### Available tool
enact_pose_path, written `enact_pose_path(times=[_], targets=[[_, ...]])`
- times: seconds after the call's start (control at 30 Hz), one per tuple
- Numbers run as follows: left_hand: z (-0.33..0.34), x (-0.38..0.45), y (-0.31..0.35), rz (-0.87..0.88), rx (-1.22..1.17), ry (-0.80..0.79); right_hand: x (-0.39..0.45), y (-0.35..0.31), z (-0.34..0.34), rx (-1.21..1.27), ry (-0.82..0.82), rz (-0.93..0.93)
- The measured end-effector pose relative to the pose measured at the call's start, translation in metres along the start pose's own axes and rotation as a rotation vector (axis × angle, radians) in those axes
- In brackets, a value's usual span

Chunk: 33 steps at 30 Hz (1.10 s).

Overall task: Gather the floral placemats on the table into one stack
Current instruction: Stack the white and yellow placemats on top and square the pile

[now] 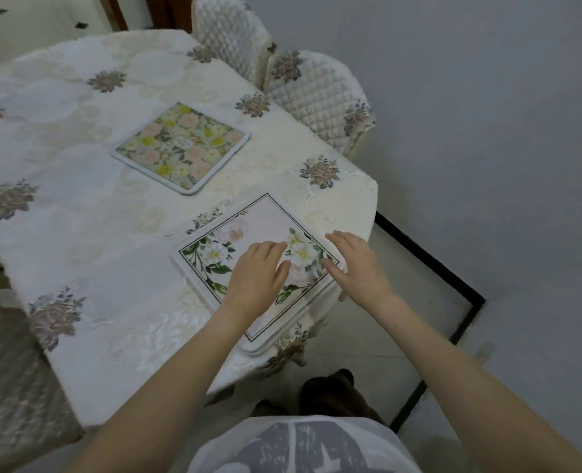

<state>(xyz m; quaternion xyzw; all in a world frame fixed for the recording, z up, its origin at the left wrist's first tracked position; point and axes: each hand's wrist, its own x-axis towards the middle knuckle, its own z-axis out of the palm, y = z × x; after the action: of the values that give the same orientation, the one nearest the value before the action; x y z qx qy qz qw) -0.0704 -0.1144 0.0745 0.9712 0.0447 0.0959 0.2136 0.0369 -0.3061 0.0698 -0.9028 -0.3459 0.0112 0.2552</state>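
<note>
Two square floral placemats lie apart on the cream embroidered worktop [78, 165]: a white-rose placemat with a dark border line [248, 230] at the near right corner, overhanging the edge, and a yellow-and-pink flowered placemat [182, 146] toward the middle. The left hand [260, 278] is laid flat on the near one, grip released, while the right hand [357, 264] is curled loosely at its right edge, nothing yet clenched. That edge would best be pinched and the mat slid inward before being carried to the other.

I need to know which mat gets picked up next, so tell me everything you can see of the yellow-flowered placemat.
The yellow-flowered placemat is a rounded-cornered square with a pale border, printed with yellow and pink blooms, green leaves and a small central label. It lies flat on the tablecloth, turned diamond-wise, beyond the nearer mat, untouched by either hand.
</note>
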Motion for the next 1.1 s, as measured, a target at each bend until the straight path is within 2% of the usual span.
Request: enact_pose_path(times=[0.23,0.4,0.67,0.83,1.1], targets=[[0.040,0.051,0.041,0.010,-0.019,-0.050,0.009,0.067,-0.027,-0.027,-0.024,0.087],[0.071,0.096,0.081,-0.057,0.020,-0.053,0.042,0.131,-0.053,-0.054,-0.074,0.003],[0.093,0.162,0.133,-0.250,0.041,0.034,0.105,0.202,-0.096,-0.060,-0.185,-0.185],[0.100,0.189,0.134,-0.352,0.053,0.052,0.146,0.223,-0.095,-0.037,-0.246,-0.270],[0.109,0.235,0.091,-0.542,0.029,0.136,0.238,0.222,-0.064,-0.006,-0.329,-0.449]])
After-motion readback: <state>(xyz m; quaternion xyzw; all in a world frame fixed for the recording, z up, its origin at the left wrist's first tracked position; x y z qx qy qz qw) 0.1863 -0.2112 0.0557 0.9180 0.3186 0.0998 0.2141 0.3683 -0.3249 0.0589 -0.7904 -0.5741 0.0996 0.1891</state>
